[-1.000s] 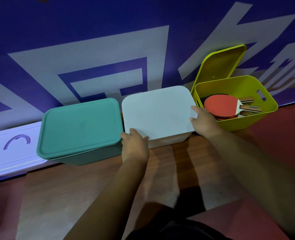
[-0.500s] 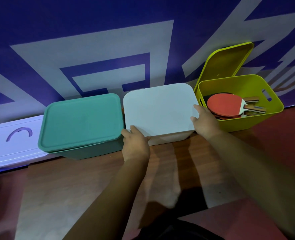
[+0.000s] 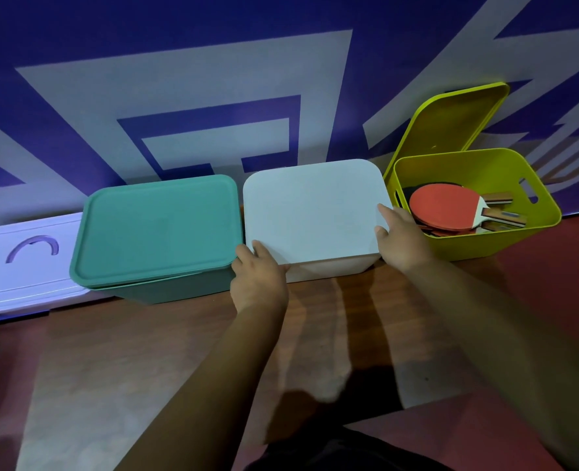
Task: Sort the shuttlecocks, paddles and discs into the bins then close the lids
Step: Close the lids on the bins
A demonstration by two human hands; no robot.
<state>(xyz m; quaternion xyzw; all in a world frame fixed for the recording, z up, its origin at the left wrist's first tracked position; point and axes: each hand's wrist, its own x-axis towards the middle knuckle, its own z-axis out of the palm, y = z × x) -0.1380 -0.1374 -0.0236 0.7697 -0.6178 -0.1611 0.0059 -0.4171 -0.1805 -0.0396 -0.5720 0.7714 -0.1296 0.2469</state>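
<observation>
Here my left hand (image 3: 259,283) and right hand (image 3: 403,239) hold the white lid (image 3: 315,212), fingers (image 3: 384,211) curled over opposite edges. I judge that seats it squarely.

View: the head camera has drawn slightly nearer, and the row of bins spreads wider in frame around the white lid (image 3: 315,212).
Yellow bin (image 3: 485,243): right of the white lid, now further toward the frame's right edge. Its propped yellow lid (image 3: 451,120) has shifted likewise.
Pale box (image 3: 26,266): far left of the white lid, now higher in frame.
Left hand (image 3: 259,283), right hand (image 3: 405,243): any shift of fingers along the white lid's edges is too small to establish.
Gap, white lid to teal lid (image 3: 155,229): marginally wider, by appearance only.
</observation>
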